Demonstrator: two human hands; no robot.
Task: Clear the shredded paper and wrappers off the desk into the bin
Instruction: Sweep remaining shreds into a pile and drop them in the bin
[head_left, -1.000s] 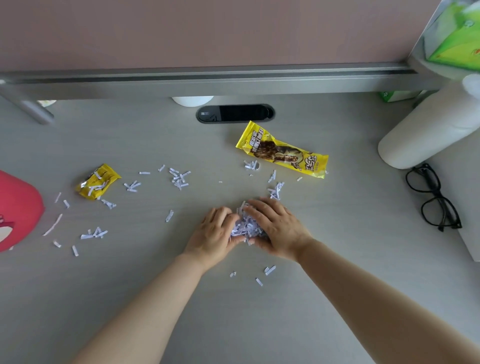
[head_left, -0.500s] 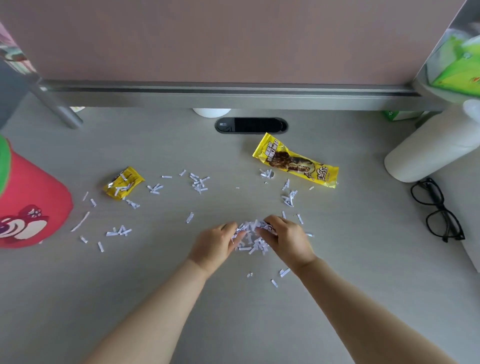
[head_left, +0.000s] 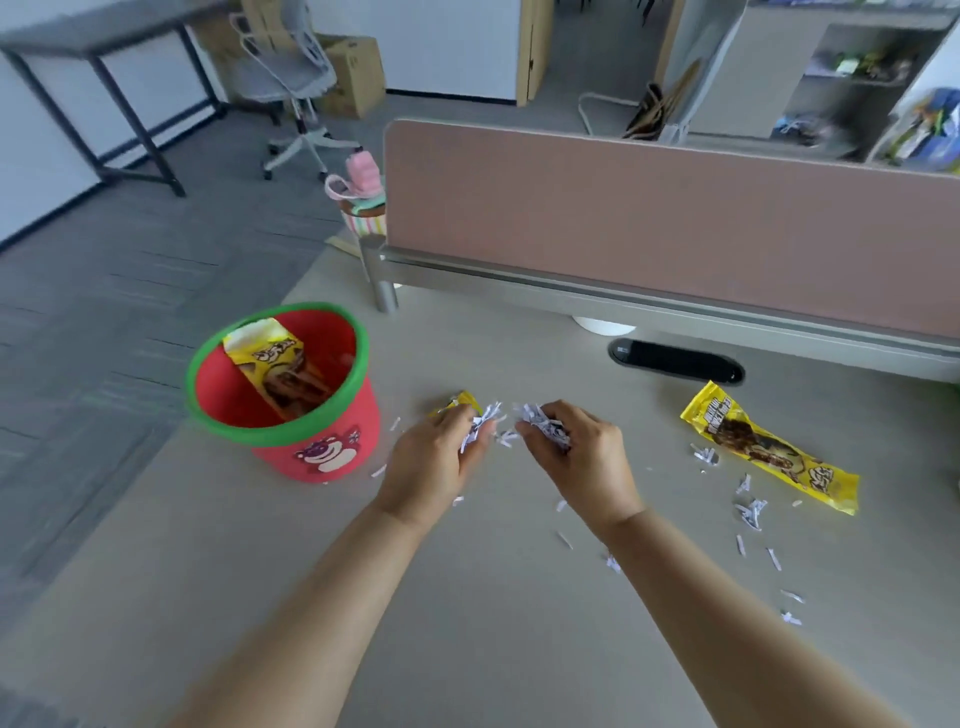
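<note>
One matte grey surface (head_left: 493, 623) is carrying the round red bin (head_left: 363, 421); a crinkly yellow long wrapper (head_left: 763, 447) is lying well to the right. I'm seeing my left hand (head_left: 431, 467) and right hand (head_left: 587, 457), backs up, each clutching shredded paper (head_left: 545, 426). The left is half hiding a small wrapper (head_left: 462, 402).

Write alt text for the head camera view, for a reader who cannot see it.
The left hand and right hand each grip a clump of shredded paper over a grey desk, beside a red bin that already holds a yellow wrapper. A long yellow snack wrapper and loose paper scraps lie on the desk to the right.
</note>
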